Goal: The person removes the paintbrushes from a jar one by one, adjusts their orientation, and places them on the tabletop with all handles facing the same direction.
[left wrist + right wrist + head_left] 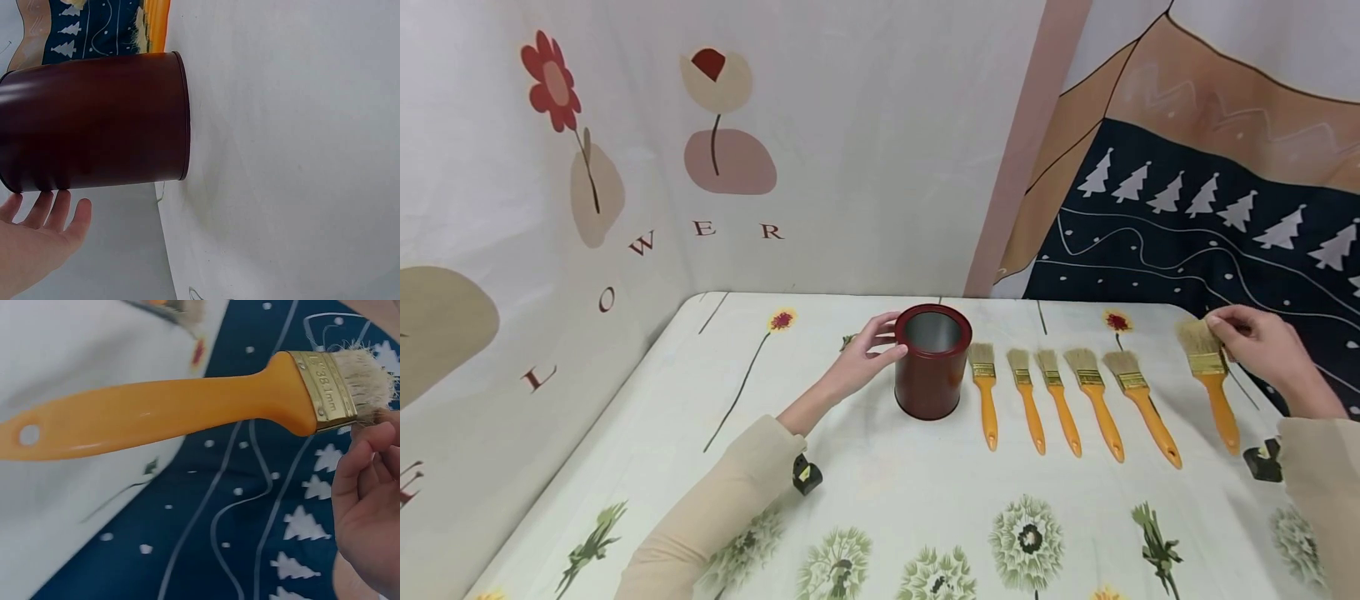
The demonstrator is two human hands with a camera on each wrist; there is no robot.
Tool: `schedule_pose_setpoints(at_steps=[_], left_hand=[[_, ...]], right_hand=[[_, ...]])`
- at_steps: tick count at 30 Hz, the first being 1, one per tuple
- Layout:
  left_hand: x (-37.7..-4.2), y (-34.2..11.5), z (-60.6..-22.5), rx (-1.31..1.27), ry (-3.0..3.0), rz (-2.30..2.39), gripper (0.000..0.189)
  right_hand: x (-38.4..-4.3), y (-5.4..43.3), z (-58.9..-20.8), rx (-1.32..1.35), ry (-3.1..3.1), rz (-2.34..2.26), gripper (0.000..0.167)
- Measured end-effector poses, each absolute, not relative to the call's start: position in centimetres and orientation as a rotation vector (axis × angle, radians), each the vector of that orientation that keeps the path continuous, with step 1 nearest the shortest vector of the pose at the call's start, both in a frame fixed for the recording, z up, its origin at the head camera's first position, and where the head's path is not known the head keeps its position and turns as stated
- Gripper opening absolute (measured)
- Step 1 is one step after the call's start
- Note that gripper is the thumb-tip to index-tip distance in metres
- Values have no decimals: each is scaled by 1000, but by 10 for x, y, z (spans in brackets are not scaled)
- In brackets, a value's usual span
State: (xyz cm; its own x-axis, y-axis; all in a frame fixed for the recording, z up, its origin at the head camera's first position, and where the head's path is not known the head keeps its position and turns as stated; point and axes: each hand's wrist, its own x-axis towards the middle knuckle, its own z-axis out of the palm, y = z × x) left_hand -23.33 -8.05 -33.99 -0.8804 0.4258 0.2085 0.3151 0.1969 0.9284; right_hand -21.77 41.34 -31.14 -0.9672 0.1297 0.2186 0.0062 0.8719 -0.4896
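A dark red metal can point(929, 383) stands upright on the table, its top open and grey inside. At its left side my left hand point(859, 360) touches the wall near the rim with spread fingers. The left wrist view has the fingertips point(61, 199) against the can's side. My right hand point(1262, 350) pinches a paintbrush point(1213, 383) at its bristles, at the table's right end. This brush has an orange handle point(150, 415) hanging down and a gold ferrule point(326, 390) marked 38.1mm. The right wrist view shows thumb and fingers at the bristle edge.
Several orange-handled paintbrushes lie in a row right of the can, bristles away from me, from a brush beside the can point(985, 392) to a wide brush point(1142, 404). A flower-print cloth point(880, 492) covers the table. Printed curtains point(865, 150) hang behind and at the left.
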Motion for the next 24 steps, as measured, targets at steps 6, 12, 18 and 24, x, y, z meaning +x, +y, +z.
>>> schedule_pose_setpoints(at_steps=[6,12,18,24], left_hand=[[-232,-81,-340,733,2357,1781,54],[-232,-82,-339,734,2358,1780,54],[-232,-82,-338,731,2360,1778,54],[-231,-82,-338,722,2366,1761,54]], right_hand=[[-255,471,-369,-118,-2845,804,48],[-296,519,-426,-135,-2833,771,56],[-287,482,-419,-232,-2841,786,46],[-257,424,-380,-328,-2871,842,37]])
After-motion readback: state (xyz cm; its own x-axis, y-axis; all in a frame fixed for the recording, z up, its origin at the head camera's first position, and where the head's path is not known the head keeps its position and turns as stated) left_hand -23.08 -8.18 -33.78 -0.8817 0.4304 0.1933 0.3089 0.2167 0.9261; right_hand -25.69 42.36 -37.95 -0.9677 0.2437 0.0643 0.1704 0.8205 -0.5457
